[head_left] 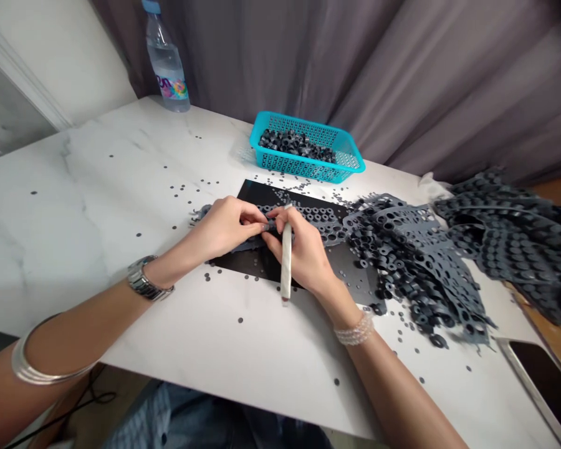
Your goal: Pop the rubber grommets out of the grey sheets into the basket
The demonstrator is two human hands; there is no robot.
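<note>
Head view: the left hand point(224, 227) pinches the edge of a gray holed sheet point(325, 216) lying on a black mat point(245, 263); the right hand point(303, 249), fingers drawn together beside it, grips a pale tool point(286, 265). Loose rings point(397, 277) lie right of the mat, a blue basket point(303, 167) beyond it, and a phone point(540, 377) near the table's point(262, 349) right edge.

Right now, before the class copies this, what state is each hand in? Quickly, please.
Left hand: fingers closed at the perforated grey sheet; any piece between them is too small to tell.
Right hand: closed, holding the pale stick.
</note>
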